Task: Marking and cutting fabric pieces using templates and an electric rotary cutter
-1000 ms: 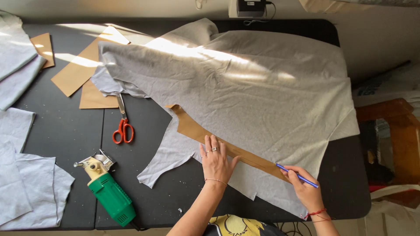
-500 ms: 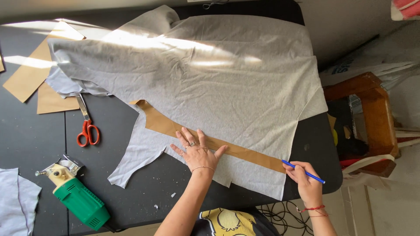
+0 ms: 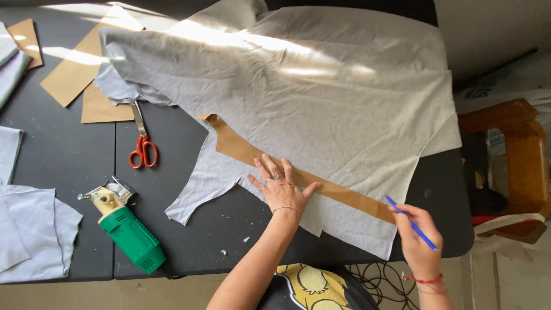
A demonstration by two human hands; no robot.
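The left hand is pressing flat, fingers spread, on the long brown paper pattern lying under them on the grey fabric. The right hand is pinching a blue pen, tip just beyond the pattern's end. The fabric looks soft and light (likely to shift unless pinned by palm). No packages or labels are showing near the fingers.
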